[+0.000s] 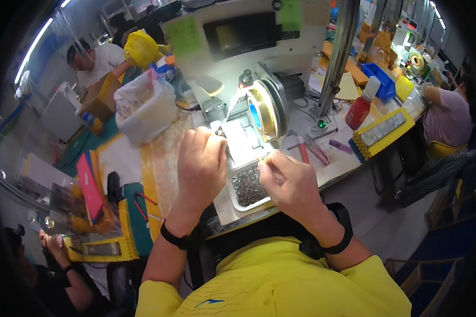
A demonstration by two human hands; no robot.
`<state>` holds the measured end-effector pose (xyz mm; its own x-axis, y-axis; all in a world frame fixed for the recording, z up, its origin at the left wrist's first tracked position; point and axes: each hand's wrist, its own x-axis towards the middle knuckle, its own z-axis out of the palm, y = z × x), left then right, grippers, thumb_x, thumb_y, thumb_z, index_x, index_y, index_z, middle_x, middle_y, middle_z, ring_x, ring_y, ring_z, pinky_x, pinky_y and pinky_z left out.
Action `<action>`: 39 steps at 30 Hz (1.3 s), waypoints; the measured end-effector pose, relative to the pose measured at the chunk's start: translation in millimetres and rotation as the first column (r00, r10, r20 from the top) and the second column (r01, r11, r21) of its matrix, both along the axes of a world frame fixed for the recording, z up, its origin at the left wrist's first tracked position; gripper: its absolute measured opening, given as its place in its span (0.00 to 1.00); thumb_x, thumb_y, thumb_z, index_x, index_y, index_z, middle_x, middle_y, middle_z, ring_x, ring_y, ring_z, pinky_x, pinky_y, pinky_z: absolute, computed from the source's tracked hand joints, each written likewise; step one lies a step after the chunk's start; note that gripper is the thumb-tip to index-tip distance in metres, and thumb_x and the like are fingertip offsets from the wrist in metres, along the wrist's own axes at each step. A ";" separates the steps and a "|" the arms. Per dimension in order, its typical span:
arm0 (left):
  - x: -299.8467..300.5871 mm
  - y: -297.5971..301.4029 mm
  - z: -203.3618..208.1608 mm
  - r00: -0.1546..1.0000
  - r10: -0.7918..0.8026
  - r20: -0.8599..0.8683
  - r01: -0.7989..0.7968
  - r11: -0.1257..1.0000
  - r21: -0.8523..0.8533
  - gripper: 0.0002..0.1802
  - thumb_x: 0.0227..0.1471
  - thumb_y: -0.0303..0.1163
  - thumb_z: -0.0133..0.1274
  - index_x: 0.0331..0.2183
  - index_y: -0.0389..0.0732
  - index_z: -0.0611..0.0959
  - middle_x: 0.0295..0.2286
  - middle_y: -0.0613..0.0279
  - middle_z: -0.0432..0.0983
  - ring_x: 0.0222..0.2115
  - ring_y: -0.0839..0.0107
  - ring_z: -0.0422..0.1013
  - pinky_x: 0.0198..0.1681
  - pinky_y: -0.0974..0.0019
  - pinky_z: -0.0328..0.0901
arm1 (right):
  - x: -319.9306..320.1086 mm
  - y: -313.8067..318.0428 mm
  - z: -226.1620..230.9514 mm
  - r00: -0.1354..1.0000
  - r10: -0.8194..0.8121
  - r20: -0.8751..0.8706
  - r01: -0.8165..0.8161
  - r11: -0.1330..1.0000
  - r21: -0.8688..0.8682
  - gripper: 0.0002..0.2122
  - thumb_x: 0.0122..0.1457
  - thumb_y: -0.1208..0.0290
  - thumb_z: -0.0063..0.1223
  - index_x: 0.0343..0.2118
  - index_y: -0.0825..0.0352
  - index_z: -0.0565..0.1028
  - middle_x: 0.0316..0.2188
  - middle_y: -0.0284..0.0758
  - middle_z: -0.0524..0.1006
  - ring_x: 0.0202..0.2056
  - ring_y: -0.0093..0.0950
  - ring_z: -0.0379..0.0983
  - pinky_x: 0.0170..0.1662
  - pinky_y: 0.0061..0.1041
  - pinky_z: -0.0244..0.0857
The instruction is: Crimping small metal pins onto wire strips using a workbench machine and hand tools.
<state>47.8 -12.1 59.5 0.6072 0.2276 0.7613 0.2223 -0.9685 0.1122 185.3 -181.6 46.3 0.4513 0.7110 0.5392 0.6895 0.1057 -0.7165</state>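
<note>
My left hand (pixel 201 164) is raised at the left side of a lit white work plate (pixel 238 143). Its fingers are pinched together, and what they hold, if anything, is too small to make out. Lower and to the right, my right hand (pixel 292 186) pinches a thin yellowish stick (pixel 259 159) pointing toward the plate. Below the plate, between both hands, sits a white tray (pixel 235 204) filled with many small dark metal parts (pixel 248 188). Just beyond stands a bench machine (pixel 285 87) carrying a yellow-rimmed spool (pixel 264 113).
To the right lie tweezers (pixel 317 151), a purple pen-like item (pixel 340 146) and a red bottle (pixel 360 108). A white plastic bag (pixel 143 108) stands at the left. Red-handled pliers (pixel 139 205) lie on a green mat. Other people sit at benches on both sides.
</note>
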 end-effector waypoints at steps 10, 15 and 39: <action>1.0 8.4 0.5 0.998 -0.064 -0.010 0.063 0.996 -0.060 0.13 0.48 0.16 0.63 0.37 0.37 0.81 0.35 0.54 0.73 0.37 0.53 0.68 0.41 0.54 0.66 | 22.3 20.2 -21.8 0.982 0.011 0.191 0.039 0.966 -0.257 0.04 0.63 0.71 0.64 0.36 0.64 0.80 0.26 0.42 0.81 0.28 0.43 0.81 0.31 0.39 0.73; -3.6 9.7 -1.3 0.998 -0.050 -0.033 0.046 0.991 -0.122 0.13 0.48 0.14 0.63 0.37 0.36 0.82 0.35 0.54 0.74 0.37 0.53 0.68 0.41 0.54 0.66 | 27.5 -1.2 -14.6 0.968 -0.116 0.221 0.180 0.938 -0.296 0.05 0.65 0.73 0.63 0.40 0.66 0.80 0.31 0.42 0.82 0.29 0.43 0.81 0.33 0.41 0.73; 0.0 5.4 -3.9 0.999 -0.050 -0.013 0.048 0.991 -0.128 0.12 0.50 0.14 0.64 0.36 0.38 0.83 0.35 0.56 0.73 0.38 0.54 0.68 0.44 0.55 0.64 | 109.8 -55.5 -83.8 0.805 -0.164 -0.570 0.329 0.923 0.200 0.08 0.63 0.84 0.43 0.32 0.71 0.76 0.27 0.28 0.75 0.25 0.14 0.66 0.29 0.17 0.59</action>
